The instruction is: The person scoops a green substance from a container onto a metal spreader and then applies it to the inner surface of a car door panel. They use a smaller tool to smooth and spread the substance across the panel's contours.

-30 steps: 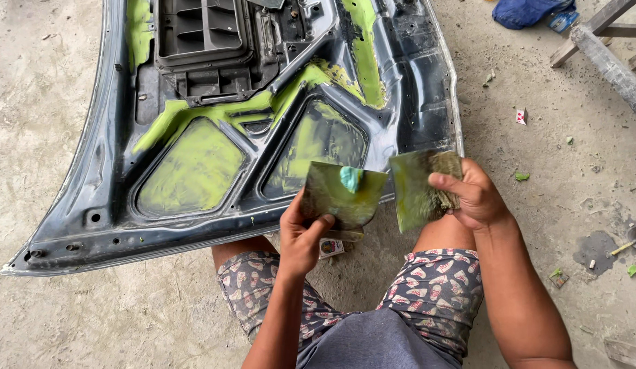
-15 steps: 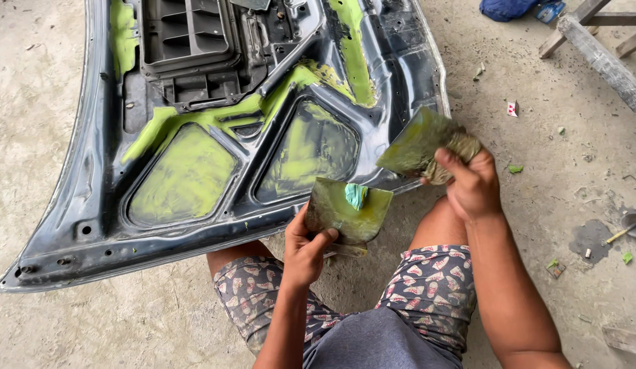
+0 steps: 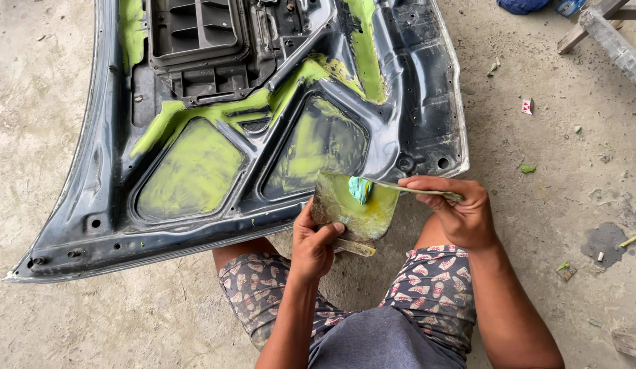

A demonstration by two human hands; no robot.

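Left hand (image 3: 312, 244) fingers clamp flat yellow-green smeared mixing board (image 3: 355, 205) level, centre frame; right hand (image 3: 460, 213) fingers pinch thin putty scraper (image 3: 427, 191) against teal blob (image 3: 360, 188), below dark car hood (image 3: 263, 116).

Left hand (image 3: 316, 240) raised, fingers curled in a grip, right hand (image 3: 458, 210) knuckles up — closed too, both forearms reaching forward over bent knees

Floor: bare concrete (image 3: 78, 328), dusty and stained, filling the frame's edges.
Upper right: grey wooden beams (image 3: 608, 34), crossed, beside a blue cloth bundle (image 3: 522, 5) at the top edge.
Right side: small red-and-white scrap (image 3: 527, 106), green flecks (image 3: 528, 168), dark wet patch (image 3: 605, 240).
Bottom centre: patterned shorts (image 3: 434, 287).
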